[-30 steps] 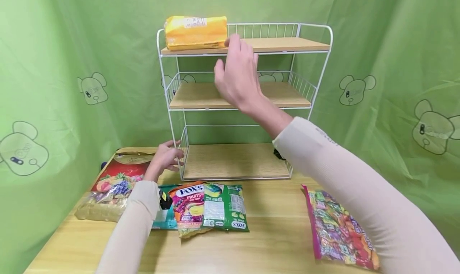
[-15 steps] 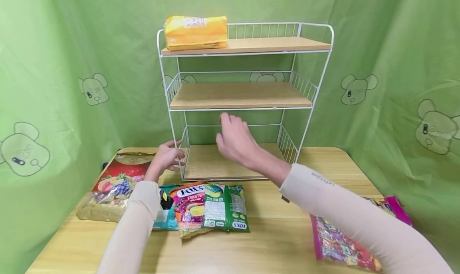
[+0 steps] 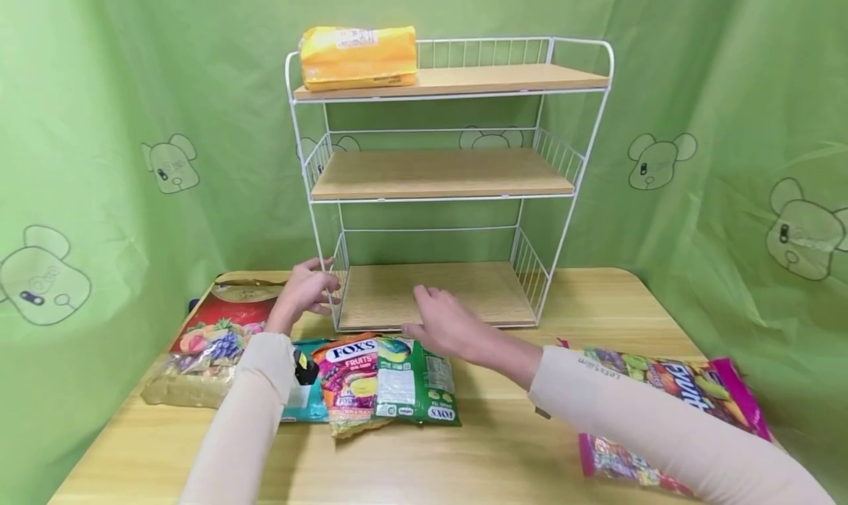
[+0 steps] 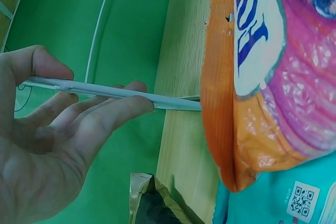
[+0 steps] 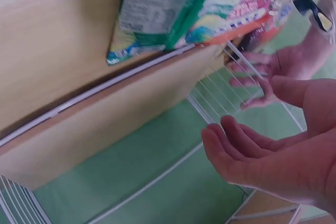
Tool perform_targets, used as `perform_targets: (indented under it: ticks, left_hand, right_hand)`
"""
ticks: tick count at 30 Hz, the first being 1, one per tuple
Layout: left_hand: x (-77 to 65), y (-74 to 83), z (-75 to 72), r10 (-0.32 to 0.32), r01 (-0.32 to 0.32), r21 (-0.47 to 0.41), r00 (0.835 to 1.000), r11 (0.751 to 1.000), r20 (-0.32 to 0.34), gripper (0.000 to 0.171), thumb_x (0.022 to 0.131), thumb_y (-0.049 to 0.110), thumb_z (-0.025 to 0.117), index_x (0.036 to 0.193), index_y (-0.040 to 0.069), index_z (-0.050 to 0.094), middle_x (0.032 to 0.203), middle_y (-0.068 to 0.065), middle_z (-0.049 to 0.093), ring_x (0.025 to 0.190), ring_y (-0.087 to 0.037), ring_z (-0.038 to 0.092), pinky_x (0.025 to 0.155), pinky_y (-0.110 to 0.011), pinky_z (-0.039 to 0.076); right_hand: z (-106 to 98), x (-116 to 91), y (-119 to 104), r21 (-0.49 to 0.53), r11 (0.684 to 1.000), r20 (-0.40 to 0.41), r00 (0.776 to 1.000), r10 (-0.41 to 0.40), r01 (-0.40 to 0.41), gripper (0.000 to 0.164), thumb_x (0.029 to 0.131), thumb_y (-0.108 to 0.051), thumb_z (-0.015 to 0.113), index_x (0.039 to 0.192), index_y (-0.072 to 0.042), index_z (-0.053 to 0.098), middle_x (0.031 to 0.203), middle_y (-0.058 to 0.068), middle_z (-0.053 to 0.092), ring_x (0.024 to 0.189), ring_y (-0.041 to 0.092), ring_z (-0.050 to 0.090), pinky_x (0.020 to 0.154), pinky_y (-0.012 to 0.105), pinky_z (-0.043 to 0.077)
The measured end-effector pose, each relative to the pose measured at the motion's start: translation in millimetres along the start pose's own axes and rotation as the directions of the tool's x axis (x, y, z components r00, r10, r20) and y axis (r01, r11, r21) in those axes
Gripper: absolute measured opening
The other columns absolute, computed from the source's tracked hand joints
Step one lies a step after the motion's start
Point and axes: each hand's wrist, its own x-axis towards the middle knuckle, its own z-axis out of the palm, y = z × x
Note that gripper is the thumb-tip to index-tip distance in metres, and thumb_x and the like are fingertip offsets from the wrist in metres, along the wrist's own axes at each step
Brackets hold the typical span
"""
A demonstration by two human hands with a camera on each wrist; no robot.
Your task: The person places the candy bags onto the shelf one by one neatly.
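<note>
Head view forward and down; 2 wrist views close-up; rack in all 3

Overlapping bags lie before the rack.

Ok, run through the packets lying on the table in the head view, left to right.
Red and gold bag → teal packet → orange and purple Fox's packet → green Fox's packet → pink-edged bag, partly hidden by a sleeve.

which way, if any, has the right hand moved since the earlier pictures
Yes, downward: against the white wire rack in the head view, the right hand went from overlapping the top shelf to the front edge of the bottom shelf.
</note>
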Motion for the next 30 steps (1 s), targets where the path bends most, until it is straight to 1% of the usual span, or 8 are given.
perform_targets:
  ticks: [2, 5, 10, 13, 16, 21, 25, 30]
  left_hand:
    - [-0.2, -0.6, -0.6, -0.002, 0.002, 0.000, 1.000, 1.000, -0.001, 0.075, 0.087, 0.006, 0.060, 0.157, 0.014, 0.037, 0.132, -0.027, 0.060, 0.103, -0.041, 0.071, 0.069, -0.041, 0.066]
    - [-0.7, -1.5, -0.8, -0.005, 0.005, -0.001, 1.000, 1.000, -0.008, 0.075, 0.086, 0.006, 0.060, 0.158, 0.014, 0.037, 0.131, -0.026, 0.060, 0.105, -0.043, 0.070, 0.069, -0.041, 0.066]
    - [-1.1, -2.7, -0.7, -0.004, 0.004, -0.002, 1.000, 1.000, 0.000, 0.074, 0.087, 0.006, 0.060, 0.157, 0.014, 0.037, 0.132, -0.026, 0.060, 0.098, -0.038, 0.073, 0.068, -0.039, 0.066]
    - [-0.7, -2.7, -0.2, 0.001, -0.001, 0.002, 1.000, 1.000, 0.007, 0.075, 0.087, 0.006, 0.059, 0.158, 0.014, 0.036, 0.133, -0.028, 0.059, 0.096, -0.037, 0.074, 0.067, -0.039, 0.066]
    - [-0.4, -1.8, 0.3, 0.000, 0.000, 0.005, 1.000, 1.000, 0.005, 0.075, 0.087, 0.007, 0.059, 0.158, 0.014, 0.037, 0.131, -0.026, 0.060, 0.101, -0.041, 0.072, 0.067, -0.039, 0.066]
    - [-0.8, -0.5, 0.3, -0.008, 0.008, 0.005, 1.000, 1.000, 0.004, 0.074, 0.087, 0.007, 0.059, 0.158, 0.015, 0.037, 0.132, -0.026, 0.060, 0.108, -0.046, 0.068, 0.068, -0.040, 0.066]
    - [-1.2, -0.1, 0.7, -0.006, 0.006, 0.002, 1.000, 1.000, 0.001, 0.074, 0.087, 0.006, 0.059, 0.157, 0.015, 0.038, 0.132, -0.026, 0.060, 0.107, -0.044, 0.069, 0.068, -0.040, 0.066]
    - [-1.9, -0.4, 0.2, -0.001, 0.001, 0.002, 1.000, 1.000, -0.001, 0.074, 0.087, 0.006, 0.060, 0.157, 0.014, 0.038, 0.132, -0.026, 0.060, 0.099, -0.039, 0.072, 0.067, -0.039, 0.066]
  right_hand:
    - [4.6, -2.5, 0.0, 0.001, 1.000, 0.045, 0.999, 0.021, -0.021, 0.072, 0.096, -0.041, 0.068, 0.145, 0.006, 0.044, 0.139, 0.028, 0.057, 0.128, 0.041, 0.057, 0.108, 0.050, 0.052]
    - [11.8, -7.1, 0.2, 0.019, 0.998, 0.114, 0.992, 0.051, -0.054, 0.078, 0.093, -0.046, 0.070, 0.147, 0.003, 0.043, 0.143, 0.027, 0.055, 0.132, 0.040, 0.055, 0.109, 0.051, 0.051]
    - [26.5, -20.4, 3.6, 0.046, 0.994, 0.222, 0.972, 0.082, -0.094, 0.092, 0.086, -0.055, 0.074, 0.152, 0.000, 0.039, 0.150, 0.028, 0.046, 0.139, 0.042, 0.047, 0.114, 0.054, 0.045]
    - [33.7, -28.3, 5.5, 0.065, 0.991, 0.260, 0.961, 0.093, -0.114, 0.100, 0.081, -0.059, 0.076, 0.154, -0.004, 0.036, 0.154, 0.028, 0.042, 0.142, 0.042, 0.043, 0.116, 0.056, 0.042]
    - [38.7, -33.1, 7.4, 0.098, 0.989, 0.262, 0.961, 0.086, -0.115, 0.103, 0.078, -0.059, 0.079, 0.154, -0.005, 0.036, 0.154, 0.027, 0.041, 0.142, 0.042, 0.042, 0.116, 0.058, 0.041]
    - [46.5, -38.5, 12.5, 0.123, 0.990, 0.221, 0.975, 0.035, -0.063, 0.109, 0.075, -0.059, 0.082, 0.155, -0.005, 0.032, 0.153, 0.026, 0.043, 0.141, 0.043, 0.042, 0.116, 0.059, 0.042]
    - [55.9, -45.4, 16.3, 0.131, 0.991, 0.195, 0.981, 0.011, -0.037, 0.118, 0.071, -0.059, 0.085, 0.158, -0.007, 0.025, 0.154, 0.027, 0.041, 0.142, 0.047, 0.039, 0.117, 0.061, 0.038]
    - [67.6, -54.0, 16.7, 0.076, 0.997, 0.193, 0.981, -0.018, 0.003, 0.120, 0.067, -0.060, 0.086, 0.157, -0.006, 0.028, 0.153, 0.029, 0.040, 0.140, 0.051, 0.038, 0.116, 0.063, 0.037]
